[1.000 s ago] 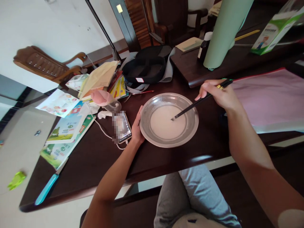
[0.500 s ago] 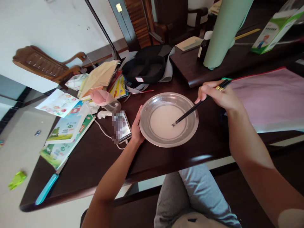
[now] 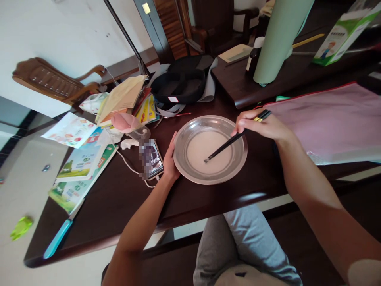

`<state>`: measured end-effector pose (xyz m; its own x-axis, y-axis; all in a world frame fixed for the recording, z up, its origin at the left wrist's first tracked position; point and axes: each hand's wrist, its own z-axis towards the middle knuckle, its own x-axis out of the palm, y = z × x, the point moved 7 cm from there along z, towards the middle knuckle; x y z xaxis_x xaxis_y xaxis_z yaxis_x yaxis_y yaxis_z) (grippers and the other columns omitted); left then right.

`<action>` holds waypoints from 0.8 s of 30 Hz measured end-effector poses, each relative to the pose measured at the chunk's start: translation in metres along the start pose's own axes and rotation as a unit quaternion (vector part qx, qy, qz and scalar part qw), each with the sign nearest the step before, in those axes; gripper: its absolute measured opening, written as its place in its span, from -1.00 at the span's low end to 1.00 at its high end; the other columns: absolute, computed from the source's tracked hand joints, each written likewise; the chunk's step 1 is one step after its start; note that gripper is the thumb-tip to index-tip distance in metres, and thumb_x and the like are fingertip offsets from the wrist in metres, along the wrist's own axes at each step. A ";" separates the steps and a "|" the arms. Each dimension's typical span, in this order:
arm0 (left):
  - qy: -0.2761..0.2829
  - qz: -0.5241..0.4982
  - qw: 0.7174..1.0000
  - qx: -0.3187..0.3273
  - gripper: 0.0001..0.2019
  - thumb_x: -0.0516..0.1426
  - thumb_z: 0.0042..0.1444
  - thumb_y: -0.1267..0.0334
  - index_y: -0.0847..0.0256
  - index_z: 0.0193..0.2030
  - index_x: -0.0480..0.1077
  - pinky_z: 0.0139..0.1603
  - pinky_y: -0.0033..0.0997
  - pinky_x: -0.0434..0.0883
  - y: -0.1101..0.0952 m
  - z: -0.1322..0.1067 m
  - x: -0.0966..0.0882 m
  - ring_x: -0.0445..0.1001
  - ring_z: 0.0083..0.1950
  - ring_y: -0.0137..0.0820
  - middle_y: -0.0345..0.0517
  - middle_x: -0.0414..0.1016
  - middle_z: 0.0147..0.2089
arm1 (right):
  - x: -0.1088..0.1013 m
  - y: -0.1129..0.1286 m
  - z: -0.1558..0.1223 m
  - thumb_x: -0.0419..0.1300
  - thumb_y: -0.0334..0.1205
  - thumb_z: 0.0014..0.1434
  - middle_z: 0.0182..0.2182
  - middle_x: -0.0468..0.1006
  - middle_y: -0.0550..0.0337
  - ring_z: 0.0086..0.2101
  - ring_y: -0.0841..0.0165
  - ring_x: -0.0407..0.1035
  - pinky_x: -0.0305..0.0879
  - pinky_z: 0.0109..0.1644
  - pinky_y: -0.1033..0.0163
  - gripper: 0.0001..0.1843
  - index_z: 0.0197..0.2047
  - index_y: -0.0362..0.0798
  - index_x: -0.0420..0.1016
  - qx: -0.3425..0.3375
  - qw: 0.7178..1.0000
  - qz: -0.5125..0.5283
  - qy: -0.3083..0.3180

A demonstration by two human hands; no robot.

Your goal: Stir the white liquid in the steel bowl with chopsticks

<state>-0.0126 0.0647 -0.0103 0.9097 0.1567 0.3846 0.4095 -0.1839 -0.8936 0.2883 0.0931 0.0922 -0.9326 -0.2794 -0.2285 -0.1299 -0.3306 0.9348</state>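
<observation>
A wide stainless-steel bowl [image 3: 212, 179] stands on the dark wooden table, with a milky white liquid [image 3: 200, 145] in it. My left hand [image 3: 170, 163] holds the bowl's left side, fingers along the outer wall; some fingers are hidden behind it. My right hand [image 3: 262, 126] grips black chopsticks [image 3: 225, 145] with gold bands near their upper ends. Held close together, they slant down to the left over the bowl's right rim, and their tips reach the liquid left of its middle. Just left of my left hand lies a phone [image 3: 154, 159] with its screen lit and a cable plugged in.
A knife with a turquoise handle [image 3: 58, 239] lies by the table's left edge, near booklets [image 3: 76, 165]. Behind the bowl are a pink-lidded cup [image 3: 125, 123] and an open black case [image 3: 178, 87]. A pinkish zip pouch [image 3: 330, 123] lies at right, below a green cylinder [image 3: 281, 43].
My right hand has moved left and slightly down, bringing the chopstick tips leftward through the liquid. My left hand keeps its hold on the bowl. The phone's screen picture has changed.
</observation>
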 end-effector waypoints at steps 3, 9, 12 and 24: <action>0.005 0.001 1.000 0.006 -0.37 0.28 0.32 0.02 -0.05 0.51 0.45 0.67 -0.01 0.24 0.000 0.001 0.000 0.27 0.67 0.01 -0.11 0.43 0.60 | -0.006 -0.002 0.002 0.44 0.47 0.15 -0.48 0.71 0.19 -0.33 0.20 0.64 0.54 -0.15 0.11 -0.41 -0.52 0.12 0.64 0.001 0.999 -0.016 -0.031; -0.006 -0.003 1.000 0.003 -0.38 0.27 0.34 0.04 -0.04 0.52 0.44 0.70 -0.01 0.18 0.001 0.001 -0.002 0.25 0.68 0.00 -0.11 0.42 0.60 | -0.024 -0.005 -0.003 0.44 0.42 0.21 -0.57 0.63 0.19 -0.46 0.22 0.57 0.48 -0.23 0.07 -0.37 -0.59 0.09 0.57 0.005 0.996 0.021 -0.081; -0.004 -0.001 1.000 0.003 -0.39 0.26 0.34 0.04 -0.05 0.52 0.45 0.69 -0.02 0.20 0.001 0.001 -0.001 0.25 0.68 0.00 -0.11 0.47 0.57 | -0.003 -0.004 -0.001 0.43 0.44 0.19 -0.51 0.68 0.17 -0.39 0.22 0.61 0.47 -0.20 0.11 -0.38 -0.55 0.08 0.61 0.017 1.000 0.017 -0.004; -0.006 -0.007 1.000 -0.004 -0.35 0.27 0.34 0.03 -0.09 0.55 0.39 0.68 0.05 0.23 0.003 0.001 -0.002 0.26 0.67 0.02 -0.17 0.40 0.61 | -0.009 -0.004 -0.003 0.46 0.38 0.21 -0.52 0.68 0.14 -0.43 0.25 0.57 0.44 -0.20 0.11 -0.39 -0.57 0.05 0.59 0.027 0.998 0.035 -0.040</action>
<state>-0.0135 0.0652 -0.0136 0.9026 0.1715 0.3947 0.4234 -0.1890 -0.8860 0.2980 0.0943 0.0893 -0.9634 -0.2275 -0.1415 -0.0790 -0.2637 0.9614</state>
